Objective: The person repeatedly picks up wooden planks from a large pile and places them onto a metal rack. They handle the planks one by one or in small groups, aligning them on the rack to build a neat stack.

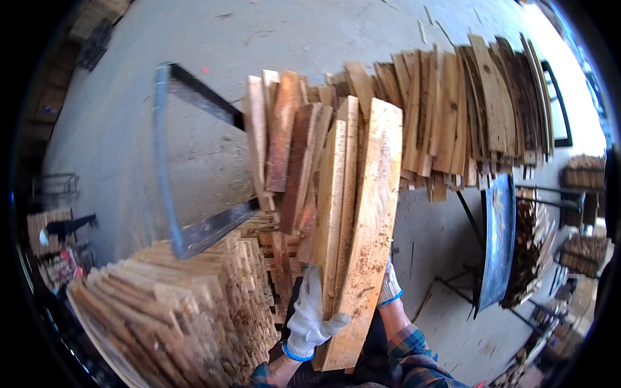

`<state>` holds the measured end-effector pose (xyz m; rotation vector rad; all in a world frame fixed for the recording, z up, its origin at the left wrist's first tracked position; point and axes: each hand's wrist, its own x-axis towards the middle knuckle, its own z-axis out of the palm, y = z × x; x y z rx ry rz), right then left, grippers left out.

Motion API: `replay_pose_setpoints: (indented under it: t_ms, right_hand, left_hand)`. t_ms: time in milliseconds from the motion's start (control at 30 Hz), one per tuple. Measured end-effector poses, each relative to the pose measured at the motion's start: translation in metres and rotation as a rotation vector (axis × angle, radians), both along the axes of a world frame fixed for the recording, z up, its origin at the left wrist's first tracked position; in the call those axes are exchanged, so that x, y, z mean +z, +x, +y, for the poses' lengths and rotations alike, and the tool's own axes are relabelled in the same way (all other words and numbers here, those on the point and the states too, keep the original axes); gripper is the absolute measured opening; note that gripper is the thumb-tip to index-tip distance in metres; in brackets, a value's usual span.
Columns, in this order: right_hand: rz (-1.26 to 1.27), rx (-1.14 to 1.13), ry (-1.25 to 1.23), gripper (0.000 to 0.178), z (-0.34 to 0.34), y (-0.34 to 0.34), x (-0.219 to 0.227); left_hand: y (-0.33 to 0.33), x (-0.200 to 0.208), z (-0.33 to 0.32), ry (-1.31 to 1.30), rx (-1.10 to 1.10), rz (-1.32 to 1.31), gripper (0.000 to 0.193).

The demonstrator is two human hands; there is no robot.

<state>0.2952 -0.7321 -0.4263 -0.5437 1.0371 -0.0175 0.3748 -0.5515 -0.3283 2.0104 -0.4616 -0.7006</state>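
Clasping a bundle of wooden boards (356,252) stretching away beyond the grip. Pinching its near left side with the gloved left hand (308,320), thumb across a wide pale plank (370,226); apparently bracing that plank's right edge with the gloved right hand (391,288), mostly hidden behind, so cannot tell the closure of that grip. Past the grip, a long row of boards (447,113); to its left, a stacked lumber pile (187,310). Seemingly mid-handling of the bundle as one load; next calling, probably, for even pressure from both sides against slipping.
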Motion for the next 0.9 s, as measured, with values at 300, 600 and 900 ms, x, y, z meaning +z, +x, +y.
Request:
replay_pose_setpoints:
  t_ms: [300,600,900]
  right_hand:
    - [-0.407,0.422,-0.068,0.050,0.032,0.129,0.238]
    - [-0.924,1.175,-0.413,0.045,0.299,0.252,0.374]
    - [-1.008,2.012,-1.897,0.093,0.561,0.171,0.447]
  left_hand:
    - [-0.033,0.198,0.088,-0.161,0.489,-0.231,0.115]
    - [-0.050,0.328,0.247,-0.717,1.093,-0.379,0.105]
    - [-0.088,0.302,0.431,0.040,1.895,0.102,0.081]
